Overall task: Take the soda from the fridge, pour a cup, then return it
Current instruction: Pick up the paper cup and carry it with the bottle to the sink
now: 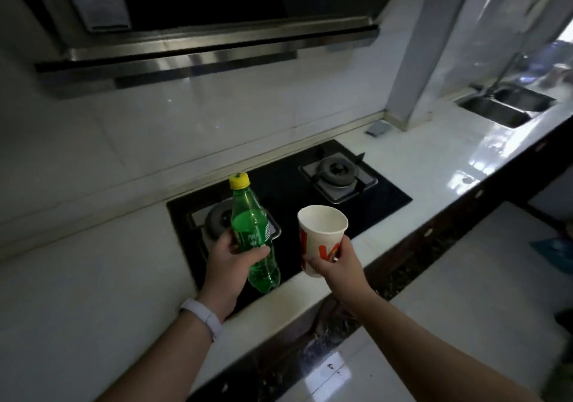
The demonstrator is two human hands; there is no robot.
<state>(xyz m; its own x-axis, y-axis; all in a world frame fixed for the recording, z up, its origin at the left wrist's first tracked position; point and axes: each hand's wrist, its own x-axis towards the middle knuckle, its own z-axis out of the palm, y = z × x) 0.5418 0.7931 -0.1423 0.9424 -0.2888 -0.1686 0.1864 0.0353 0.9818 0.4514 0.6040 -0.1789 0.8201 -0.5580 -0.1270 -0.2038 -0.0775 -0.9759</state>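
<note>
My left hand (231, 262) grips a green soda bottle (252, 231) around its middle, holding it nearly upright above the stove. Its yellow cap (239, 181) is on. My right hand (336, 265) holds a white paper cup (321, 234) with red lettering by its lower part, upright, just right of the bottle. The cup's inside looks white; I cannot tell whether it holds any liquid. Both are lifted above the counter's front edge. The fridge is out of view.
A black two-burner gas stove (387, 196) is set into the white counter (93, 277) under both hands. A range hood (201, 51) hangs above. A steel sink (505, 106) with a tap lies at the far right. The floor is white tile.
</note>
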